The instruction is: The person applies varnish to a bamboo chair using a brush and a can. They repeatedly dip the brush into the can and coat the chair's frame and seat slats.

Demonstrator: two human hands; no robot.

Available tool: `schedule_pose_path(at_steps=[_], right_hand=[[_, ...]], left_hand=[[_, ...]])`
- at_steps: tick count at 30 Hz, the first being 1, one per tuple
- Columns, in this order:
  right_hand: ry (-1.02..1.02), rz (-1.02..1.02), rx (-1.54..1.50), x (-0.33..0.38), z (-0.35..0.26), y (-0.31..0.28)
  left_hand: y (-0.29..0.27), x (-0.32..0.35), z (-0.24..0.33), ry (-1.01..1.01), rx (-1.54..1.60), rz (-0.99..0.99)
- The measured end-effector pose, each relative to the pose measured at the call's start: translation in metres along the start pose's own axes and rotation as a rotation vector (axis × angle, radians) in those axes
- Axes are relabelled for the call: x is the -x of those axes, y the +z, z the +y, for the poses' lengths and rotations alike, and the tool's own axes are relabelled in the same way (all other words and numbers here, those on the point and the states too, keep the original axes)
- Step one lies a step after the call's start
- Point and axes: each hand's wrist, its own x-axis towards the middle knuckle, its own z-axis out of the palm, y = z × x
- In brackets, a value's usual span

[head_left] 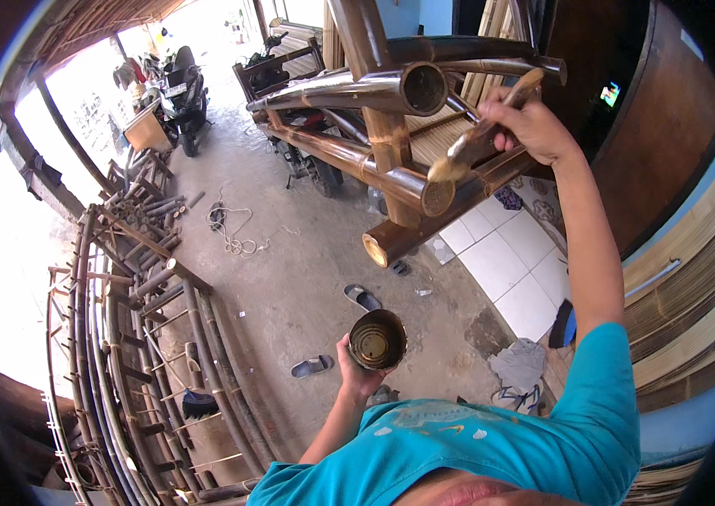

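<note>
My right hand [533,126] is closed round the wooden handle of a paintbrush [474,148]. Its pale bristles point down and left, close by the lower poles of a glossy dark brown bamboo frame [332,152]; whether they touch a pole I cannot tell. One thick pole end [423,88] shows a hollow opening, and the lower ends look pale. Lower down, my left hand [357,373] grips an open round can [377,339] from its left side. The can's mouth faces up, and a little dark residue lines its inside.
More bamboo framework [205,363] stands along the left, beside a pile of cut bamboo pieces [151,219]. A motorbike [183,97] is parked at the back left. Sandals [312,366], a tangled cord [243,244] and a grey cloth [518,364] lie on the floor.
</note>
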Motion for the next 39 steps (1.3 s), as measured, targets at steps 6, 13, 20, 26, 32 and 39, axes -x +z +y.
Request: schedule_pose_path(at_steps=[6,13,20,26,32,39], right_hand=[[0.007,-0.071,0.055,0.010,0.004,0.021],[-0.307,0.341,-0.044,0.004,-0.057,-0.021],[-0.535,0.284,0.052,-0.077,-0.075,-0.020],[-0.401,0.076,0.454,-0.081,-0.107,0.016],[-1.294,0.479,1.035,-0.127,-0.118,-0.008],[-0.539,0.231,0.581,-0.136,-0.173,0.055]], left_hand=[[-0.022,0.003,-0.001,-0.002,0.043,-0.025],[-0.034,0.017,0.014,0.056,0.061,-0.028],[-0.026,0.020,0.026,0.061,0.046,0.025],[-0.035,0.024,0.030,0.102,0.092,0.007],[-0.019,0.017,0.034,0.084,0.052,0.002],[-0.009,0.028,0.050,0.145,0.106,-0.036]])
